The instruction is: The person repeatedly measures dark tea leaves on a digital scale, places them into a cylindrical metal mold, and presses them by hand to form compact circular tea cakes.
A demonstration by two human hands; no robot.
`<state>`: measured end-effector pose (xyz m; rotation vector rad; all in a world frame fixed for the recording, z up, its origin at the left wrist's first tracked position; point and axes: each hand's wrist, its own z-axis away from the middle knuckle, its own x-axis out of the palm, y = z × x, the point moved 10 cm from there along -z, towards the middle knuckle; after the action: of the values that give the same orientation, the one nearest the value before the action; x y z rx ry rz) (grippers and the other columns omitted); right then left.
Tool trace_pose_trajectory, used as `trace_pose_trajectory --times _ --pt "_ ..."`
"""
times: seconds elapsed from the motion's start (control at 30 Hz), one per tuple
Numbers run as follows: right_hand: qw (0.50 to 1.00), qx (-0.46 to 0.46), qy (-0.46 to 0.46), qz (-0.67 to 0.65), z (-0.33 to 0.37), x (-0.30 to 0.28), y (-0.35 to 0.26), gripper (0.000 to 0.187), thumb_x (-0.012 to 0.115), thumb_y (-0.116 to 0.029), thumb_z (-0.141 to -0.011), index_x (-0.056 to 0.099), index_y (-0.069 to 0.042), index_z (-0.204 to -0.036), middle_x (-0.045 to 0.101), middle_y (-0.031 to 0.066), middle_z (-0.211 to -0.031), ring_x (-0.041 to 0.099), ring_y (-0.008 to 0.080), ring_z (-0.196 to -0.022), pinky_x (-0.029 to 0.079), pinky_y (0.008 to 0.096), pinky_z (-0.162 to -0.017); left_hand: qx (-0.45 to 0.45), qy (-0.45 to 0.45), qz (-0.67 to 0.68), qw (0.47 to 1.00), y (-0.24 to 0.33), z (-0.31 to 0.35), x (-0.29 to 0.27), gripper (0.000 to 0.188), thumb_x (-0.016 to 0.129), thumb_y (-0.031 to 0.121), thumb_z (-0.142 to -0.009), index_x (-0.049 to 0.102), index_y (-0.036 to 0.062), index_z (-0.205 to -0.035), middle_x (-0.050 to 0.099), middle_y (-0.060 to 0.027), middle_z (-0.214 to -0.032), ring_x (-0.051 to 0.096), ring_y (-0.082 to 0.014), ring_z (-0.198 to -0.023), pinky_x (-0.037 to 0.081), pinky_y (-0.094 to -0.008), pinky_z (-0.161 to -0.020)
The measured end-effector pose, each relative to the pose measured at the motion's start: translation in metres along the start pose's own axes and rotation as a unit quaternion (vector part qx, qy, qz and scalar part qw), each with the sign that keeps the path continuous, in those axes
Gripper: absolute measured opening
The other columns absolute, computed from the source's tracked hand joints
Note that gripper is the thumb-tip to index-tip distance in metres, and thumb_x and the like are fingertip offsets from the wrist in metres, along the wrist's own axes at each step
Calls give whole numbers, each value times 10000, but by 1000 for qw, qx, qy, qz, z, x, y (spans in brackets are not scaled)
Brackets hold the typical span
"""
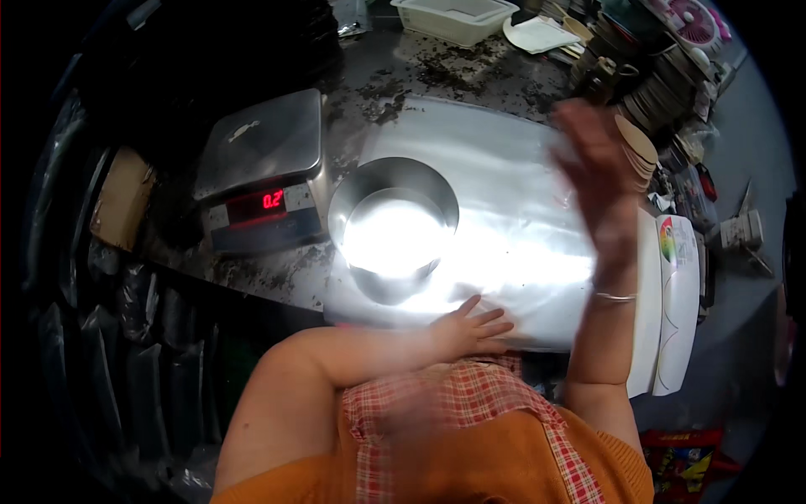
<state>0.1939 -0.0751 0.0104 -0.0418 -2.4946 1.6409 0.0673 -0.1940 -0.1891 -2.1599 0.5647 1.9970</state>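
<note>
My left hand (474, 330) lies with its fingers spread at the near edge of a stack of clear plastic sheets or bags (520, 227). Nothing is held in it. My right hand (594, 160) is raised over the right side of that plastic, smeared by motion; its fingers are hard to read, and I see no object in it. Beyond it on the right are stacked round, tan discs (636, 143). A round metal pan (437, 185) sits on the plastic left of centre, its inside washed out by glare.
Left of the pan stands a digital scale (264, 147) with a lit red display. A white plastic tub (457, 21) is at the back. A white box (678, 302) lies along the right edge, and a pink fan (695, 23) is far right. Black packets (147, 395) hang at left.
</note>
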Motion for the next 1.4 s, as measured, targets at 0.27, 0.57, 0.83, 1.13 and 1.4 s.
trace_pose_trajectory --times 0.27,0.57,0.83,1.13,1.4 --pt "773 -184 -101 599 53 82 95 274 745 -140 -566 504 -113 -693 526 17 -696 548 198 -787 290 492 -1008 52 83 -40 994 14 -2 -1 324 404 257 -843 521 193 -1138 393 -57 -1347 325 -275 -1270 229 -558 -1024" --pt "934 -41 278 223 144 -47 -23 228 697 -122 -767 593 3 -926 615 19 -807 566 87 -715 458 215 -647 81 -5 15 997 3 9 -8 370 400 260 -852 415 282 -1221 202 -138 -1437 168 -404 -1321 130 -672 -998" --pt "883 -77 450 112 241 -117 -26 235 545 -163 -888 532 -12 -1069 612 58 -914 584 135 -763 468 243 -722 54 54 -48 996 12 5 -8 291 507 196 -808 515 173 -1098 311 -158 -1344 287 -389 -1262 307 -605 -947" --pt "959 -181 -3 218 187 -14 -106 257 570 -329 -820 565 -79 -881 525 20 -787 508 181 -665 432 305 -656 -374 154 208 890 -119 -29 -85 174 452 197 -836 556 67 -788 603 -154 -756 604 -318 -730 468 -430 -608" --pt "704 21 -52 708 129 -3 72 559 718 -224 -659 533 -126 -1176 546 116 -993 485 294 -984 387 476 -876 -46 390 30 919 -25 44 -150 289 567 350 -773 561 66 -720 548 -61 -655 555 -244 -565 457 -371 -531"
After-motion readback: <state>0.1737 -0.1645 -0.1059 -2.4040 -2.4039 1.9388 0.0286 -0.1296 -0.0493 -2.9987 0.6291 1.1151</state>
